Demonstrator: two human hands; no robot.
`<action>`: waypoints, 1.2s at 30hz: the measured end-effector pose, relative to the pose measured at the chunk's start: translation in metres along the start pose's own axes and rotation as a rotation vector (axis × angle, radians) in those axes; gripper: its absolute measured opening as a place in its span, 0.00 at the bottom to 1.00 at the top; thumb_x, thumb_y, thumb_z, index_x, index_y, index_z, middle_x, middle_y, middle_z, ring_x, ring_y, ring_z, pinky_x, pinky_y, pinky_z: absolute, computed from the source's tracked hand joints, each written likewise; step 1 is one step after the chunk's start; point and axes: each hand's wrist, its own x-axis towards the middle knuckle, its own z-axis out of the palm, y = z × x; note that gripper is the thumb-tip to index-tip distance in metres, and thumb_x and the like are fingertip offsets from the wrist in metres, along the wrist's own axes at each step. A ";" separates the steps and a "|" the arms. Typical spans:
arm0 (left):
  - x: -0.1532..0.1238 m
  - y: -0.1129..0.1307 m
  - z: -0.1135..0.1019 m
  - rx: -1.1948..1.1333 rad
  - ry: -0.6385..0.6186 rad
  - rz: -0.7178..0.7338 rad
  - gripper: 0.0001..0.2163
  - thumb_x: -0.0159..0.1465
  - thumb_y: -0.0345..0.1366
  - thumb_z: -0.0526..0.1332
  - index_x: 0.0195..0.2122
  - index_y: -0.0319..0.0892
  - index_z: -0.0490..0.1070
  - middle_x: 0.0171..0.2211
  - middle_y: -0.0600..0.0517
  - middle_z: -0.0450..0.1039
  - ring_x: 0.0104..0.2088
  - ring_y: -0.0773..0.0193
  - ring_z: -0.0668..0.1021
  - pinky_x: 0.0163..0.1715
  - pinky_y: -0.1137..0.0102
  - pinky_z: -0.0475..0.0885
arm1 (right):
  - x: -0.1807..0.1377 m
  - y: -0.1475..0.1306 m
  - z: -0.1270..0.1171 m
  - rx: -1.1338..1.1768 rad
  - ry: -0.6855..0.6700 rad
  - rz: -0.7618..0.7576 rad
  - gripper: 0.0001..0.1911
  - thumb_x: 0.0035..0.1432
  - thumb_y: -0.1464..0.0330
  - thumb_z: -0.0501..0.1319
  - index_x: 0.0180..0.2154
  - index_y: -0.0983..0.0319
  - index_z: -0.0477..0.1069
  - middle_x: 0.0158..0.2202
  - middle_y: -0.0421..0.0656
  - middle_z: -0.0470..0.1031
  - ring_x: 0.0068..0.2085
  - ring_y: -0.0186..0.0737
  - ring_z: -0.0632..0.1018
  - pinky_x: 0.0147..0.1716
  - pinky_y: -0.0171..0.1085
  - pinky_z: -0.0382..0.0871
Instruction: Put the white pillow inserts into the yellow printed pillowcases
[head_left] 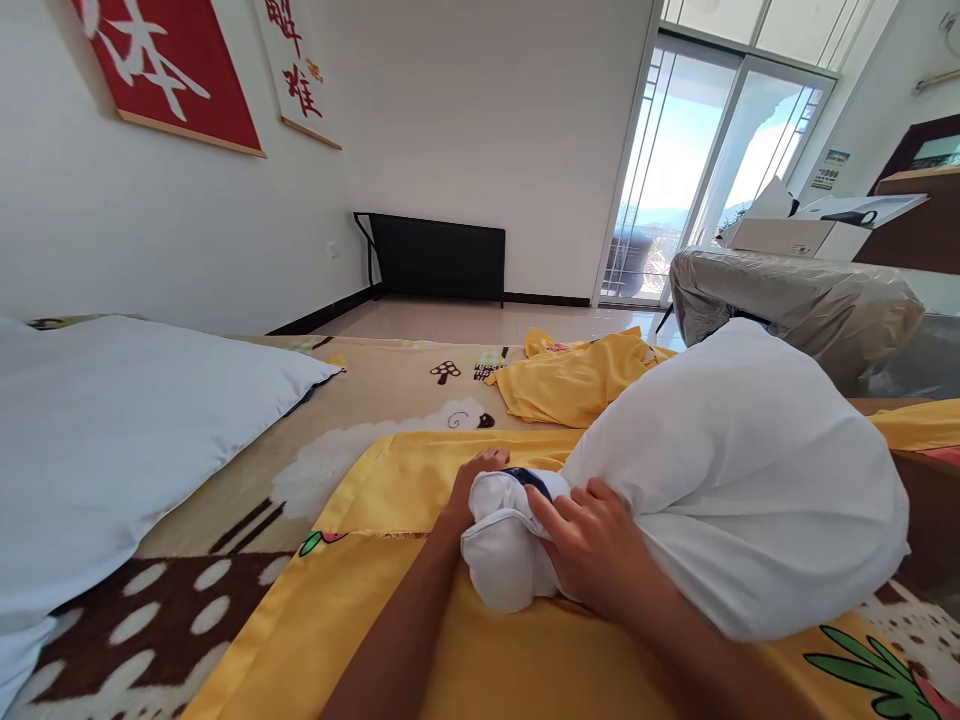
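Note:
A plump white pillow (750, 470) lies on a yellow pillowcase (420, 610) spread flat on the bed. My right hand (592, 545) is wrapped over the pillow's scrunched near corner, fingers curled into the fabric. My left hand (469, 490) grips the same bunched corner from the far side, its fingers partly hidden behind the cloth. A small dark tag shows between the two hands.
A second white pillow (112, 440) lies at the left on the patterned blanket (225, 560). Another yellow pillowcase (577, 375) is crumpled further back. A plastic-wrapped piece of furniture (802, 295) stands at the right, with a box on it. A black rack stands by the far wall.

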 end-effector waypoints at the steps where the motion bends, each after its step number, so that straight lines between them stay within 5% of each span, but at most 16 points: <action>1: 0.002 0.001 0.000 0.019 0.012 -0.013 0.10 0.63 0.41 0.57 0.37 0.38 0.70 0.37 0.50 0.71 0.40 0.61 0.74 0.40 0.64 0.70 | -0.001 -0.005 -0.001 -0.015 -0.016 -0.018 0.23 0.53 0.75 0.57 0.52 0.64 0.66 0.25 0.41 0.72 0.28 0.40 0.70 0.34 0.41 0.54; 8: 0.011 0.005 -0.010 0.027 0.094 -0.064 0.07 0.57 0.39 0.57 0.29 0.41 0.68 0.31 0.51 0.71 0.33 0.63 0.73 0.31 0.71 0.63 | -0.003 -0.023 0.001 -0.075 -0.055 -0.053 0.23 0.52 0.77 0.57 0.51 0.64 0.67 0.26 0.41 0.73 0.29 0.41 0.72 0.37 0.42 0.57; 16: 0.011 0.016 -0.011 -0.033 0.110 0.064 0.04 0.55 0.30 0.57 0.32 0.41 0.69 0.34 0.50 0.72 0.36 0.64 0.73 0.37 0.71 0.65 | -0.009 -0.040 0.001 -0.149 -0.089 -0.061 0.22 0.53 0.76 0.58 0.51 0.65 0.66 0.26 0.41 0.73 0.28 0.41 0.72 0.34 0.43 0.60; 23: 0.006 0.029 -0.001 -0.029 0.108 0.124 0.10 0.62 0.41 0.55 0.30 0.41 0.70 0.33 0.47 0.73 0.37 0.59 0.74 0.35 0.68 0.64 | -0.022 -0.062 0.001 -0.177 -0.095 -0.067 0.25 0.51 0.75 0.58 0.53 0.68 0.64 0.25 0.43 0.71 0.26 0.42 0.71 0.31 0.43 0.59; 36: -0.004 0.043 -0.025 -0.202 0.206 0.133 0.14 0.61 0.43 0.54 0.29 0.41 0.75 0.30 0.49 0.74 0.30 0.64 0.71 0.31 0.70 0.60 | -0.028 -0.081 0.006 -0.269 -0.100 0.051 0.23 0.52 0.75 0.59 0.51 0.65 0.66 0.23 0.42 0.71 0.23 0.40 0.70 0.29 0.42 0.58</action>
